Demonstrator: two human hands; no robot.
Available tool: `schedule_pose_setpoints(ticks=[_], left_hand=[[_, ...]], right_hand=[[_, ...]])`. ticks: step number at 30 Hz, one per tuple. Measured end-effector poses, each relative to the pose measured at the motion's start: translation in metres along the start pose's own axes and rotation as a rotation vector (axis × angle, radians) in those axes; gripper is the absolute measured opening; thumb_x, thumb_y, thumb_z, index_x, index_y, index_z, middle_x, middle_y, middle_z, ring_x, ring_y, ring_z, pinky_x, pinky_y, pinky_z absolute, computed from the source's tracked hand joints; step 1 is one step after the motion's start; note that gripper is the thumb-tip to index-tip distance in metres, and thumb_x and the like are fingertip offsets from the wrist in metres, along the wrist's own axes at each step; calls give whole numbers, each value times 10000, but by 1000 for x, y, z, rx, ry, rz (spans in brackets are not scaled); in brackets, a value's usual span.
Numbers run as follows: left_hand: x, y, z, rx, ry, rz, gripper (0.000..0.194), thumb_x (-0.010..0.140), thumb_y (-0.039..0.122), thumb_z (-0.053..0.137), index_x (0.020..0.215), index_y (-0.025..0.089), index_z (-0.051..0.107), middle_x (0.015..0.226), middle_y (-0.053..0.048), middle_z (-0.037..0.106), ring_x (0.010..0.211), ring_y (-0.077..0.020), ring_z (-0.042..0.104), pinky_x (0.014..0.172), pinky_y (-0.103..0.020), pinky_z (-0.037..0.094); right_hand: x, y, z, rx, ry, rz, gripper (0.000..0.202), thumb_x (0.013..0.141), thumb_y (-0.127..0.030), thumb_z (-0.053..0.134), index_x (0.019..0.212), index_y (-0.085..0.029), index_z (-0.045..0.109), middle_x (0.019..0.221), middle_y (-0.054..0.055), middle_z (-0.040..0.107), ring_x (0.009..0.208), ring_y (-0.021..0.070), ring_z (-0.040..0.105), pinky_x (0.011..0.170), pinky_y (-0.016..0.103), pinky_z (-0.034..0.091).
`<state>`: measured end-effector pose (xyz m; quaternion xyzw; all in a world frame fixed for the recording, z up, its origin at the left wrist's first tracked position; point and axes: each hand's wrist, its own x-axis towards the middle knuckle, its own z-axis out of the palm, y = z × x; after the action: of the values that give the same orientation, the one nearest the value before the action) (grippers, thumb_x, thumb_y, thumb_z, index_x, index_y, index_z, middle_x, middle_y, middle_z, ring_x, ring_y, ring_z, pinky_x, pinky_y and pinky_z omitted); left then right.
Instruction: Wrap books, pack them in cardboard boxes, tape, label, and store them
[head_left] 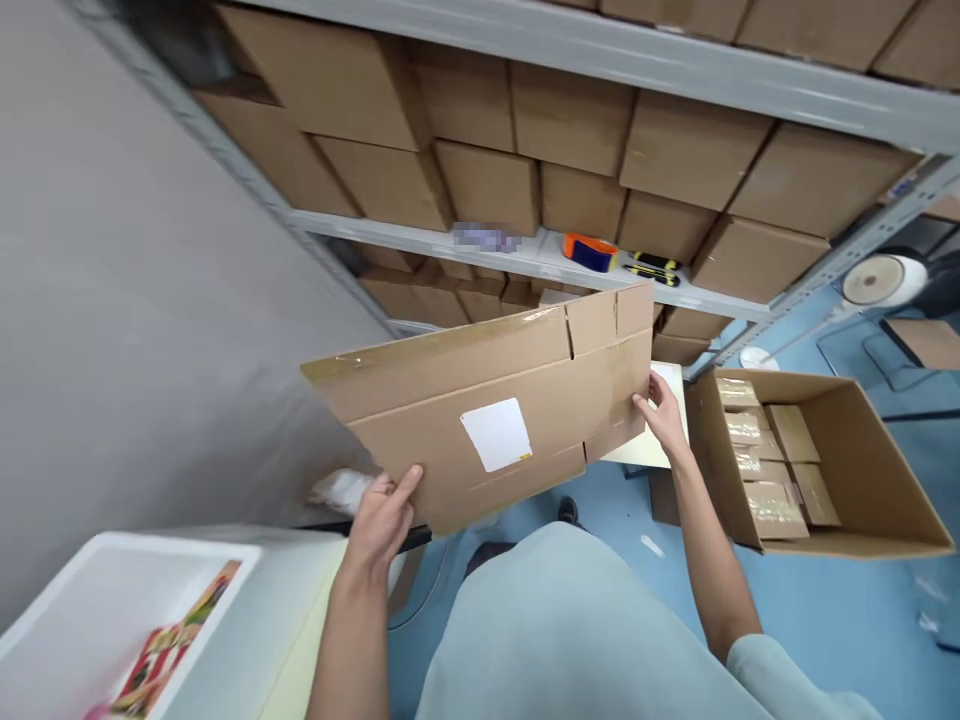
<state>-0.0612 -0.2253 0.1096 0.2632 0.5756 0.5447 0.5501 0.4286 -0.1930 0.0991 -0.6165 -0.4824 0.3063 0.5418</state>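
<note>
A flattened cardboard box point(420, 405) hangs in front of me, tilted, with a white label point(496, 435) on its face and strips of tape along its upper edge. My left hand point(386, 515) grips its lower left edge, thumb on the front and the other fingers mostly hidden behind. At the right end, my right hand point(661, 412) pinches the edge between thumb and fingers. Slots between the flaps show along the top and bottom near the right side.
Shelves point(540, 255) of cardboard boxes stand ahead, with an orange and blue tape roll point(590, 252) and yellow-black cutters point(652, 268) on one ledge. An open carton point(870, 470) with small taped boxes stands right. A white foam box point(247, 560) sits at lower left.
</note>
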Motion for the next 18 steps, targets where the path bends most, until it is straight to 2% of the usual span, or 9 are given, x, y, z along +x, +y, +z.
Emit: schedule_pose_setpoints(ticks=[2, 4, 6, 9, 11, 13, 18], left_hand=[[28, -3, 42, 99, -69, 74, 619, 578, 525, 1070, 1018, 205, 777, 1114, -108, 846, 1276, -351, 740, 1218, -496, 551], [57, -12, 83, 167, -122, 159, 560, 643, 445, 1042, 1062, 221, 747, 1190, -105, 821, 1323, -336, 706, 1268, -500, 497], [86, -26, 120, 187, -143, 211, 515, 700, 373, 1004, 1092, 234, 700, 1248, -114, 785, 1352, -323, 682, 1295, -500, 459], [122, -49, 168, 207, -170, 200, 471, 751, 360, 954, 1072, 257, 625, 1256, -120, 748, 1350, -307, 675, 1306, -497, 434], [141, -61, 191, 240, -230, 174, 459, 759, 384, 932, 1051, 262, 599, 1238, -117, 743, 1335, -304, 677, 1305, -499, 432], [155, -67, 206, 266, -295, 168, 441, 769, 400, 898, 1059, 254, 599, 1219, -119, 741, 1313, -300, 680, 1290, -495, 441], [175, -65, 223, 278, -398, 194, 377, 780, 354, 786, 1107, 232, 644, 1210, -121, 749, 1230, -279, 687, 1193, -436, 504]], right_hand=[[3, 19, -33, 1, 82, 72, 678, 801, -533, 801, 1364, -175, 681, 1419, 209, 751, 1302, 339, 726, 1210, 556, 538], [1, 38, -55, -5, 151, 153, 603, 779, -529, 794, 1263, -182, 698, 1309, 194, 791, 1221, 327, 753, 1166, 554, 562], [-3, 54, -65, -43, 214, 222, 547, 780, -520, 778, 1209, -192, 689, 1246, 180, 801, 1178, 310, 758, 1138, 538, 572], [-10, 72, -66, -128, 297, 295, 510, 830, -515, 723, 1214, -184, 669, 1196, 175, 792, 1149, 289, 745, 1125, 512, 566], [-13, 79, -64, -168, 316, 321, 519, 868, -538, 678, 1230, -166, 667, 1205, 190, 785, 1152, 286, 730, 1119, 497, 561], [-17, 81, -61, -193, 310, 338, 540, 899, -568, 629, 1239, -150, 674, 1239, 213, 782, 1163, 288, 723, 1109, 483, 563], [-22, 70, -47, -221, 278, 331, 587, 949, -581, 545, 1318, -147, 685, 1403, 232, 746, 1312, 296, 701, 1153, 465, 539]])
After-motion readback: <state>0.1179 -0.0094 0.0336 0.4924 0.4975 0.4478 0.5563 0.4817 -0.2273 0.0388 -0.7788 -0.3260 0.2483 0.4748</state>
